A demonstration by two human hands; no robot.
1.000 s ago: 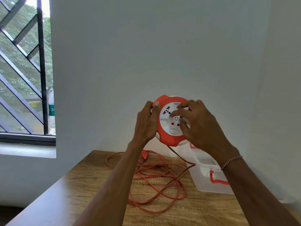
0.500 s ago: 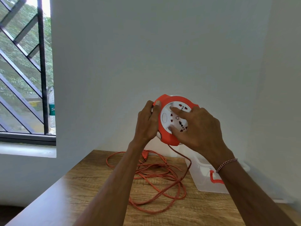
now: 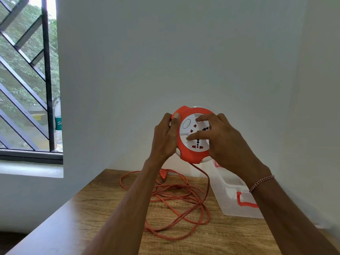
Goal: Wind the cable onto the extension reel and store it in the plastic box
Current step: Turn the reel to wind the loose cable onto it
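I hold a round orange extension reel with a white socket face up in front of the wall. My left hand grips its left rim, thumb on the front edge. My right hand lies over the right side, with a finger and the thumb curled onto the white face. An orange cable hangs from the bottom of the reel and lies in loose loops on the wooden table. Its plug rests at the back of the loops. The clear plastic box with an orange handle stands open at the right.
White walls meet in a corner behind and to the right of the box. A barred window with a sill is at the left, and a bottle stands behind the bars. The table's left edge runs diagonally toward me.
The white socket face has turned clockwise under my right fingers; its oval button went from the bottom to the upper left. The hanging cable has shifted a little. My left hand stayed put.
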